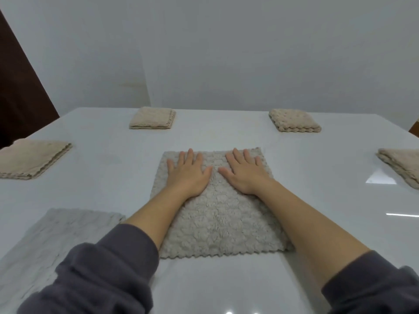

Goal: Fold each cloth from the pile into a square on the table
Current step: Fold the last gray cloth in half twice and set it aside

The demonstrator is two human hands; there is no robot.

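My left hand (189, 172) lies flat, palm down, with the fingers straight and a little spread. It grips nothing and only presses on the grey cloth (222, 223). My right hand (244, 171) lies in the same way just beside it, fingers straight, and the two thumbs are almost touching. Both hands are on the far half of this cloth, toward 12 o'clock.

The grey cloth is spread flat on the white table (317, 155) directly in front of me, and its scalloped near edge is toward 6 o'clock. My dark grey sleeves (108, 273) are pushed up, so the forearms are bare.

At 8 o'clock from the cloth, a pale cloth (52, 234) lies flat near the table edge, partly under my left sleeve. Four beige folded cloths lie well apart from each other: one at 9 o'clock (31, 158), one at 11 o'clock (152, 118), one at 1 o'clock (294, 120), and one at 3 o'clock (401, 164), cut by the frame edge.
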